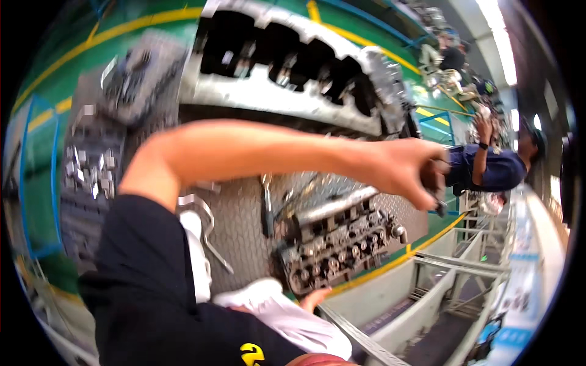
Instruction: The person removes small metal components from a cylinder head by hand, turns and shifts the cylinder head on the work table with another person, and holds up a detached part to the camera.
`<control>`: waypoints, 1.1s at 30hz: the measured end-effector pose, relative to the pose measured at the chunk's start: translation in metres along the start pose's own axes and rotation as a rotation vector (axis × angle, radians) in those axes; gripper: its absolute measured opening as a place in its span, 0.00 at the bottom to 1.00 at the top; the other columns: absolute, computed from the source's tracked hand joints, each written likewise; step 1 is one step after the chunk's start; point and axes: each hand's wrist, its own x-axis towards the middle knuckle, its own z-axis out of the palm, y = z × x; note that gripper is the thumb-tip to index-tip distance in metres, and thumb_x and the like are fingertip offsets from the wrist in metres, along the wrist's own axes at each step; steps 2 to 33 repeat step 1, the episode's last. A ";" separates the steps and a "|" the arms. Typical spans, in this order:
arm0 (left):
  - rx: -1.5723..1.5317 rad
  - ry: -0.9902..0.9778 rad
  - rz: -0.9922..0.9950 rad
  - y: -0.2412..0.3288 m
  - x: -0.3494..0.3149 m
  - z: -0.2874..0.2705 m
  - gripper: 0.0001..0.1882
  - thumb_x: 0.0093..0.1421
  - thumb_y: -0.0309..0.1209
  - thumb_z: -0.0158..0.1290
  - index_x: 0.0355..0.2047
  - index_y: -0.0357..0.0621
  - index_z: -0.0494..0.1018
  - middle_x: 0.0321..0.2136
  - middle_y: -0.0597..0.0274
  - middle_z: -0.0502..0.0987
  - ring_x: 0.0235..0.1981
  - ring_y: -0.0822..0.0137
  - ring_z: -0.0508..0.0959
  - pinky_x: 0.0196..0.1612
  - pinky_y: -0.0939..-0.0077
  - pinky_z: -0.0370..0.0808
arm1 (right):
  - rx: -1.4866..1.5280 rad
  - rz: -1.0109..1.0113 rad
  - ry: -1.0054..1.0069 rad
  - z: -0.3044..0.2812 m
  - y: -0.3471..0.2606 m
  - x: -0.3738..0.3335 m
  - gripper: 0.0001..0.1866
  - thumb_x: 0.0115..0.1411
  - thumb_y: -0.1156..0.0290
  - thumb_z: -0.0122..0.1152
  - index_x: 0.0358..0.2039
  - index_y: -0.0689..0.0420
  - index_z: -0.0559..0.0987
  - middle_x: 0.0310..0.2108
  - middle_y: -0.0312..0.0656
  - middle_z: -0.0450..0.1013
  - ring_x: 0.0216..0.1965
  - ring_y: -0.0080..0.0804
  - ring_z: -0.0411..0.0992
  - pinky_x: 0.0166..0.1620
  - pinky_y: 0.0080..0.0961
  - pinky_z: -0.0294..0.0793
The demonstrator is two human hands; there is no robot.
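My left arm, in a short black sleeve, reaches across the view to the right. My left hand is raised beyond the cylinder head, its fingers curled round a small dark object that blur keeps me from naming. My right hand shows only in part, low in the view beside the near edge of the cylinder head; the finger I can see is stretched out, the others are hidden. That cylinder head lies on a patterned metal surface, valve springs showing along it.
A large engine block with several open bores stands at the far side. Metal parts lie at the left, near a greasy casting. A bent metal pipe and a dark-handled tool rest on the surface. A person in dark blue stands at right, near grey metal frames.
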 end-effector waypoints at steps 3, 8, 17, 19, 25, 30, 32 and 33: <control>-0.063 0.073 0.001 -0.016 -0.020 0.005 0.22 0.52 0.25 0.63 0.38 0.39 0.60 0.34 0.61 0.74 0.38 0.73 0.74 0.45 0.75 0.74 | -0.088 -0.030 0.026 -0.044 0.009 0.018 0.55 0.59 0.26 0.37 0.55 0.75 0.69 0.53 0.65 0.70 0.53 0.61 0.68 0.56 0.44 0.68; -0.063 0.073 0.001 -0.016 -0.020 0.005 0.22 0.52 0.25 0.63 0.38 0.39 0.60 0.34 0.61 0.74 0.38 0.73 0.74 0.45 0.75 0.74 | -0.088 -0.030 0.026 -0.044 0.009 0.018 0.55 0.59 0.26 0.37 0.55 0.75 0.69 0.53 0.65 0.70 0.53 0.61 0.68 0.56 0.44 0.68; -0.063 0.073 0.001 -0.016 -0.020 0.005 0.22 0.52 0.25 0.63 0.38 0.39 0.60 0.34 0.61 0.74 0.38 0.73 0.74 0.45 0.75 0.74 | -0.088 -0.030 0.026 -0.044 0.009 0.018 0.55 0.59 0.26 0.37 0.55 0.75 0.69 0.53 0.65 0.70 0.53 0.61 0.68 0.56 0.44 0.68; -0.063 0.073 0.001 -0.016 -0.020 0.005 0.22 0.52 0.25 0.63 0.38 0.39 0.60 0.34 0.61 0.74 0.38 0.73 0.74 0.45 0.75 0.74 | -0.088 -0.030 0.026 -0.044 0.009 0.018 0.55 0.59 0.26 0.37 0.55 0.75 0.69 0.53 0.65 0.70 0.53 0.61 0.68 0.56 0.44 0.68; -0.063 0.073 0.001 -0.016 -0.020 0.005 0.22 0.52 0.25 0.63 0.38 0.39 0.60 0.34 0.61 0.74 0.38 0.73 0.74 0.45 0.75 0.74 | -0.088 -0.030 0.026 -0.044 0.009 0.018 0.55 0.59 0.26 0.37 0.55 0.75 0.69 0.53 0.65 0.70 0.53 0.61 0.68 0.56 0.44 0.68; -0.063 0.073 0.001 -0.016 -0.020 0.005 0.22 0.52 0.25 0.63 0.38 0.39 0.60 0.34 0.61 0.74 0.38 0.73 0.74 0.45 0.75 0.74 | -0.088 -0.030 0.026 -0.044 0.009 0.018 0.55 0.59 0.26 0.37 0.55 0.75 0.69 0.53 0.65 0.70 0.53 0.61 0.68 0.56 0.44 0.68; -0.063 0.073 0.001 -0.016 -0.020 0.005 0.22 0.52 0.25 0.63 0.38 0.39 0.60 0.34 0.61 0.74 0.38 0.73 0.74 0.45 0.75 0.74 | -0.088 -0.030 0.026 -0.044 0.009 0.018 0.55 0.59 0.26 0.37 0.55 0.75 0.69 0.53 0.65 0.70 0.53 0.61 0.68 0.56 0.44 0.68; -0.063 0.073 0.001 -0.016 -0.020 0.005 0.22 0.52 0.25 0.63 0.38 0.39 0.60 0.34 0.61 0.74 0.38 0.73 0.74 0.45 0.75 0.74 | -0.088 -0.030 0.026 -0.044 0.009 0.018 0.55 0.59 0.26 0.37 0.55 0.75 0.69 0.53 0.65 0.70 0.53 0.61 0.68 0.56 0.44 0.68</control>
